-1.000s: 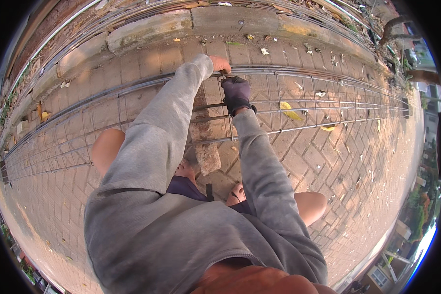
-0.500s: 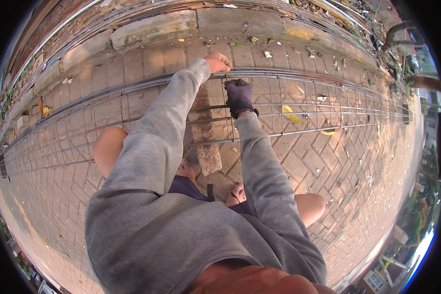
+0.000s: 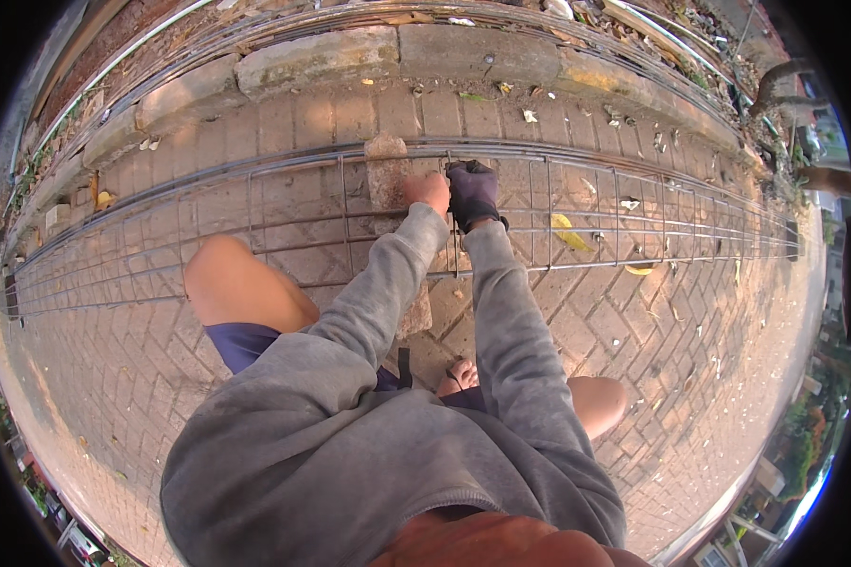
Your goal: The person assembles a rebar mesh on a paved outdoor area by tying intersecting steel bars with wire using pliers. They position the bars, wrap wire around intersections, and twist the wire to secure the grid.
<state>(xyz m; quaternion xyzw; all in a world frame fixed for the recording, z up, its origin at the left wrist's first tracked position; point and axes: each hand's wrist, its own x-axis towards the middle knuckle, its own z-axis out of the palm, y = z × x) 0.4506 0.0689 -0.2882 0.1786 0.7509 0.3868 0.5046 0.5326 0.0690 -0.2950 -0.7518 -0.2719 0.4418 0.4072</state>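
A long cage of thin steel bars (image 3: 586,228) with square steel stirrups (image 3: 549,213) stretches left to right in front of me. My left hand (image 3: 429,192), bare, is closed beside one stirrup near the cage's middle; its fingertips are hidden. My right hand (image 3: 474,193), in a dark purple glove, is closed around the same stirrup, close to the far bars. The two hands nearly touch. A rough brown plank (image 3: 386,181) lies crosswise at the cage, just left of my hands, partly covered by my left forearm.
Herringbone paving (image 3: 577,312) spreads beneath the cage. A stone kerb (image 3: 482,52) runs along the far side, with more long rods (image 3: 284,40) behind it. Yellow leaves (image 3: 569,232) are scattered to the right. My knees (image 3: 241,283) and feet are close to the near side.
My left hand has come back from beyond the far bars to the stirrup beside my right hand. The right hand stays at that stirrup. My left knee shows more.
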